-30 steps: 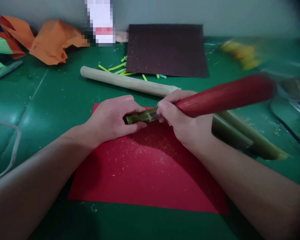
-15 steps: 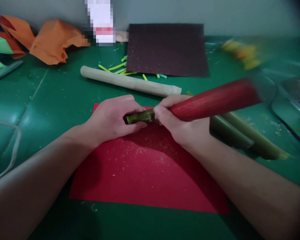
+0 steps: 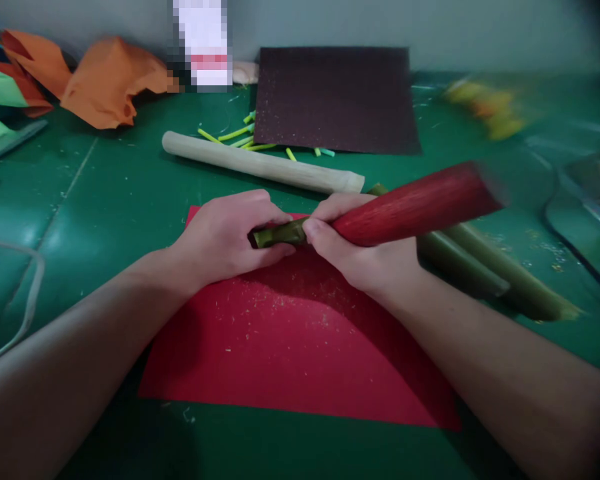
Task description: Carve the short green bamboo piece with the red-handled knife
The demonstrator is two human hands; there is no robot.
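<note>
My left hand (image 3: 225,230) is closed round a short green bamboo piece (image 3: 283,233), whose hollow end faces left. The piece is held low over a red sheet (image 3: 265,353) sprinkled with fine pale shavings. In my right hand (image 3: 337,233) is a tool with a thick red handle (image 3: 415,203), slanting up to the right. Its working end is hidden by my fingers, so its kind does not show. My right thumb and fingertips meet the bamboo's right end, close beside my left fingers.
A pale peeled stick (image 3: 260,163) lies behind my hands. Green bamboo lengths (image 3: 510,273) rest on the right. Farther back are a dark brown sheet (image 3: 335,100), yellow-green bits (image 3: 237,132) and orange crumpled paper (image 3: 100,83). A cable (image 3: 575,253) curves at the right.
The red handle has shifted slightly left, and my right fingertips have moved a little left along the bamboo. My left hand keeps its grip, almost still.
</note>
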